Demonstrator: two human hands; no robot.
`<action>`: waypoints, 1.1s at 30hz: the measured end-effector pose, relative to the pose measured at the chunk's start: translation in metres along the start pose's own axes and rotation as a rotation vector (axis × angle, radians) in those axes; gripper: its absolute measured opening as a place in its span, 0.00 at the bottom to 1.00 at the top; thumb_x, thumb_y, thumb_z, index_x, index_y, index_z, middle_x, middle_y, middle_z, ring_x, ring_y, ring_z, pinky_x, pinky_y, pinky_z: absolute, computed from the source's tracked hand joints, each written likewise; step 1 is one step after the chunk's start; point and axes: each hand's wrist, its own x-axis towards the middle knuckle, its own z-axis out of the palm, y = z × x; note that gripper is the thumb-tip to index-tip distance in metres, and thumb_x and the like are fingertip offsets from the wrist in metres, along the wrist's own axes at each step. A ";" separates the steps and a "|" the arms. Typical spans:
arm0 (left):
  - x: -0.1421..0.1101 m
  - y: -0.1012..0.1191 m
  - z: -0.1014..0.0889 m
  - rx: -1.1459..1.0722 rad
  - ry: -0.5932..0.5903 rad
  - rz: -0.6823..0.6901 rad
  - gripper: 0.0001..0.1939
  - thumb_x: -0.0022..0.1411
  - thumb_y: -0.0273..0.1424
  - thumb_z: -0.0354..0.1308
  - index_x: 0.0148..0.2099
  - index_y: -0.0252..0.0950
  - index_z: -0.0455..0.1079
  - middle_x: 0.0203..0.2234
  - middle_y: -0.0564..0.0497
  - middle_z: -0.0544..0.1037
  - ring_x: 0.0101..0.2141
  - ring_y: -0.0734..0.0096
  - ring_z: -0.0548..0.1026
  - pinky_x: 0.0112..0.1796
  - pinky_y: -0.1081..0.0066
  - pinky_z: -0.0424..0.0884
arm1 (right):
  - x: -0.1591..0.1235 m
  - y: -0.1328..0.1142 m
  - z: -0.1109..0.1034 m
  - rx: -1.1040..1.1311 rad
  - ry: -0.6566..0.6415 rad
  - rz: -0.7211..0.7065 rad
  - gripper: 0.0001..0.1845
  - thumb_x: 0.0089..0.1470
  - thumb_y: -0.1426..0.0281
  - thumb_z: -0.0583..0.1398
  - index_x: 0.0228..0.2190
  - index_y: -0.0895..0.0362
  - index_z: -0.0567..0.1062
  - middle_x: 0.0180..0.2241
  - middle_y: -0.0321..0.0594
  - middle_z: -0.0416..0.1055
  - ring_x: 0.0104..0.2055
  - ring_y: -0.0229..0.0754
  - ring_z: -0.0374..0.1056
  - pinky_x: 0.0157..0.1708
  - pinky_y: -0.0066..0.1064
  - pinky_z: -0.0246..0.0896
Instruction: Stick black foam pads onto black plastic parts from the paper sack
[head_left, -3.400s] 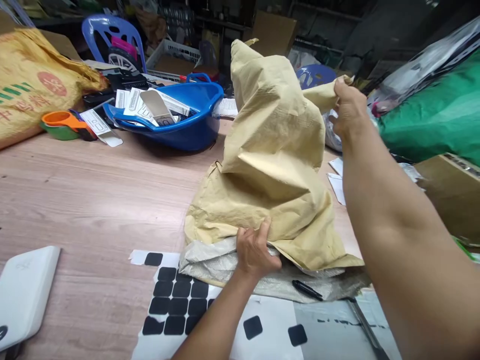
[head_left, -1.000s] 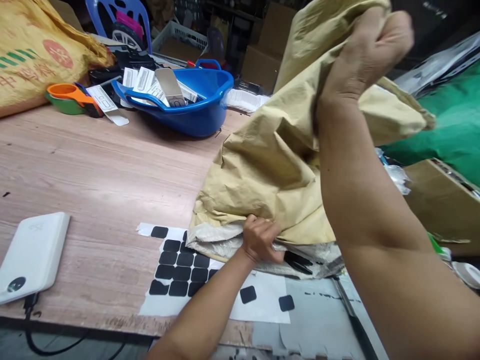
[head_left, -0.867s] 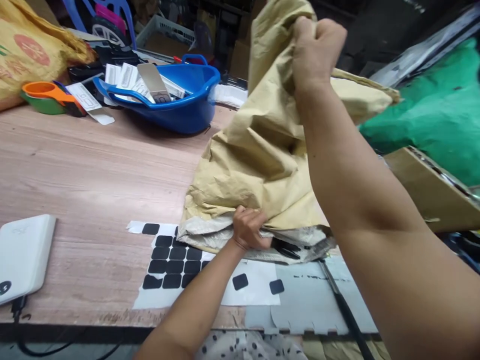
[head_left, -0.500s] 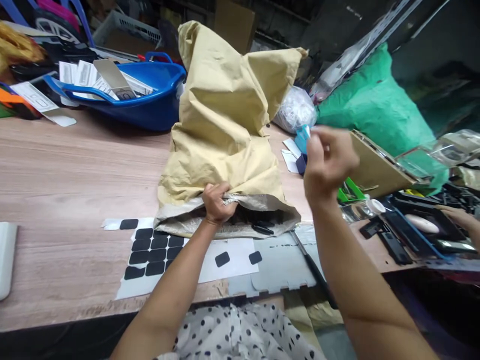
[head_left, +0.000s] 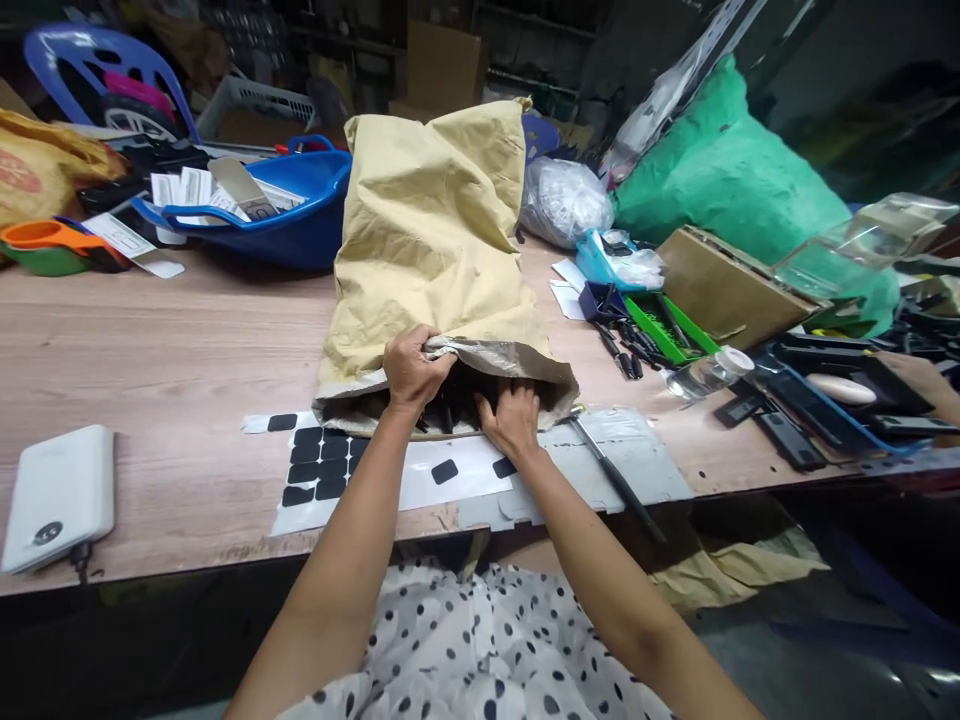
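A large yellow-tan sack [head_left: 427, 230] lies on the table with its pale-lined mouth facing me. My left hand [head_left: 415, 372] is closed around the upper rim of that mouth and lifts it. Inside the opening, my right hand [head_left: 514, 415] reaches in with its thumb apart from the fingers; the fingertips are lost in shadow. Dark, slender pieces [head_left: 448, 410] show dimly within the sack, too dark to name. Just in front of the mouth lies a white sheet [head_left: 409, 490] bearing black rounded stickers [head_left: 330, 447].
A long-handled tool [head_left: 619, 490] lies right of the sheet. A blue basin [head_left: 255, 240] with white boxes stands back left, a white power bank [head_left: 64, 495] front left. On the right are a green tray [head_left: 671, 330], a clear jar [head_left: 705, 372] and another person's hand [head_left: 919, 385].
My right hand has come down from the raised position at the right into the sack's mouth. My left hand keeps its hold on the rim. The sack's far end has sagged lower.
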 end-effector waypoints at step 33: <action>-0.108 -0.015 -0.010 0.131 -0.005 0.123 0.05 0.55 0.29 0.55 0.32 0.39 0.73 0.28 0.46 0.75 0.35 0.58 0.72 0.41 0.59 0.68 | -0.156 -0.010 -0.026 0.369 -0.216 -0.892 0.13 0.60 0.71 0.54 0.37 0.53 0.79 0.30 0.38 0.75 0.33 0.39 0.68 0.37 0.31 0.63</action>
